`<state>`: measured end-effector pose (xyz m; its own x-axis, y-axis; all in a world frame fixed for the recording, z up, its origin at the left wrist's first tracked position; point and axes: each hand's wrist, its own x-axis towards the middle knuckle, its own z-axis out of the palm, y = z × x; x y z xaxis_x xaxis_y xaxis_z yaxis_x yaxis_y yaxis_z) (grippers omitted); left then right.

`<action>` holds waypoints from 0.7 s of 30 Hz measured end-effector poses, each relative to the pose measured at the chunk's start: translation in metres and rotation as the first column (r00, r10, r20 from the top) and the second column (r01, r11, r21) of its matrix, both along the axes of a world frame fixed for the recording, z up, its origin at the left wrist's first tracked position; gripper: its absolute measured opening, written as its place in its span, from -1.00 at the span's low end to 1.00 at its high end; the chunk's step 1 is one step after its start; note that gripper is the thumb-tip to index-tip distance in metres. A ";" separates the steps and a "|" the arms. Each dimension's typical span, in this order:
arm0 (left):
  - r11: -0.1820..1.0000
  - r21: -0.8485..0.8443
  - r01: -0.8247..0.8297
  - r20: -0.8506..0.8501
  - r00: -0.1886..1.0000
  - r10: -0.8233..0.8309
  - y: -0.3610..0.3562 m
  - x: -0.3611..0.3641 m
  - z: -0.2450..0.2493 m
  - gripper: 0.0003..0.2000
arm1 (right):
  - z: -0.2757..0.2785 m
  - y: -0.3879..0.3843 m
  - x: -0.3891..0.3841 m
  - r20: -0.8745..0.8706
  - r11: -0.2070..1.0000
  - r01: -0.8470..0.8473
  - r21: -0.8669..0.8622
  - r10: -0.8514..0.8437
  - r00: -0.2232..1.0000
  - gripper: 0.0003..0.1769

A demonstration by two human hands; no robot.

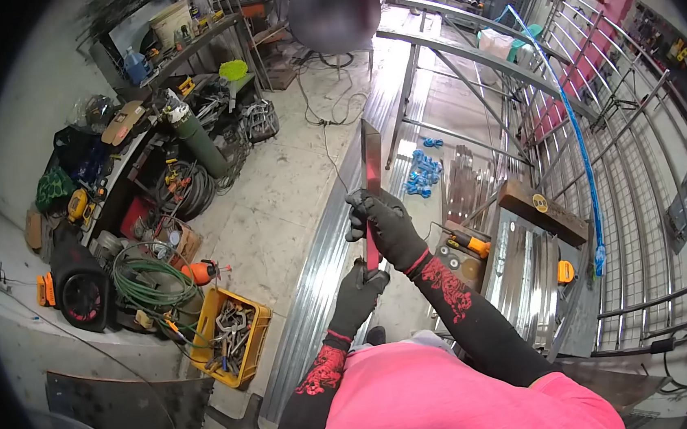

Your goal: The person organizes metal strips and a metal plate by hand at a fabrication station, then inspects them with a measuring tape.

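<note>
A narrow metal bar with a reddish sheen stands nearly upright in front of my body, its top end cut at a slant. My right hand, in a dark glove, is wrapped round its middle. Lower down, my left hand, gloved too, has its fingers closed on the bar's bottom end. Beneath and beside the hands, long shiny metal sheets run along the floor.
At the left are a yellow crate of clamps, a green hose and a gas cylinder. A grinder lies at the right, near a steel frame and blue wrapped pieces. People work far back.
</note>
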<state>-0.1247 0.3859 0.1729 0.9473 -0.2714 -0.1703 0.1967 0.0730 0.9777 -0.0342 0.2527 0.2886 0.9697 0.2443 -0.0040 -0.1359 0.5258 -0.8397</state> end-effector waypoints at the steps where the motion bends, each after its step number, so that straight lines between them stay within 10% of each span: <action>1: 1.000 0.003 0.008 0.001 1.000 -0.008 0.002 -0.003 0.011 -0.47 | 0.002 0.001 -0.001 0.008 0.999 0.013 -0.050 -0.012 1.000 -0.66; 7: 0.913 -0.313 0.263 -0.231 0.911 -0.342 0.065 -0.013 -0.003 -0.52 | 0.008 -0.033 0.020 0.115 0.973 0.189 -0.136 -0.173 0.978 -0.46; 19: 0.957 -0.096 0.274 -0.413 0.864 -0.289 0.112 -0.017 0.007 -0.54 | -0.019 -0.019 0.045 -0.130 0.935 0.329 -0.134 -0.346 0.929 -0.52; 21: 0.937 -0.219 0.273 -0.484 0.803 -0.347 0.128 -0.010 -0.003 -0.59 | -0.029 -0.036 0.064 -0.352 0.996 0.052 0.076 -0.022 0.936 -0.29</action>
<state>-0.1350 0.5143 0.1695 0.5963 -0.5904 -0.5439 0.6959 0.0424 0.7169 0.0302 0.2171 0.2601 0.9186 0.2222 -0.3267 -0.3929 0.6018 -0.6953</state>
